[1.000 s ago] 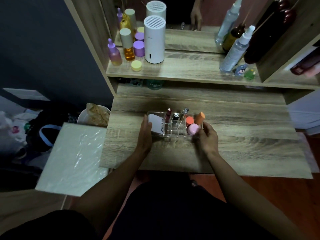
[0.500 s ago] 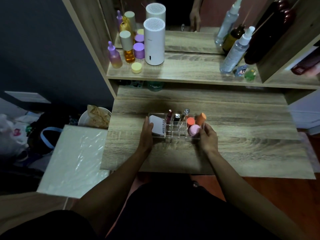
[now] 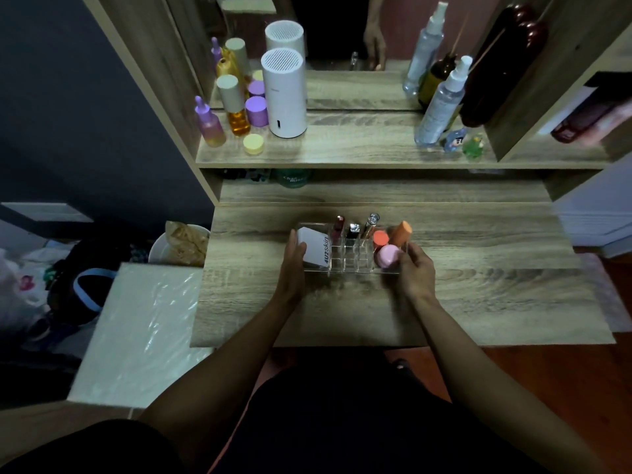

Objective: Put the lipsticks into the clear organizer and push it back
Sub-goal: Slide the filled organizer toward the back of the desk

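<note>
The left hand lay against the 9 o'clock end of the clear organizer, its fingers held straight and close together, the thumb up beside the white box that stood in the left compartment. The right hand was curled around the 3 o'clock end, with its fingertips touching the clear wall just beside the pink round cap. So both hands held the organizer between them.

The organizer stood on the wooden tabletop, near the middle. In its back row three lipsticks stood upright: a dark red one, a short one with a silver top, and a slim silver one. At 3 o'clock of these were a coral cap and an orange tilted tube. The front small cells seemed empty, though the clear walls made it hard to tell.

At 12 o'clock, the shelf carried a white cylinder device.

Compared with one second earlier, the organizer stood a little farther toward 12 o'clock on the tabletop, and both hands had gone with it in the same grip.
</note>
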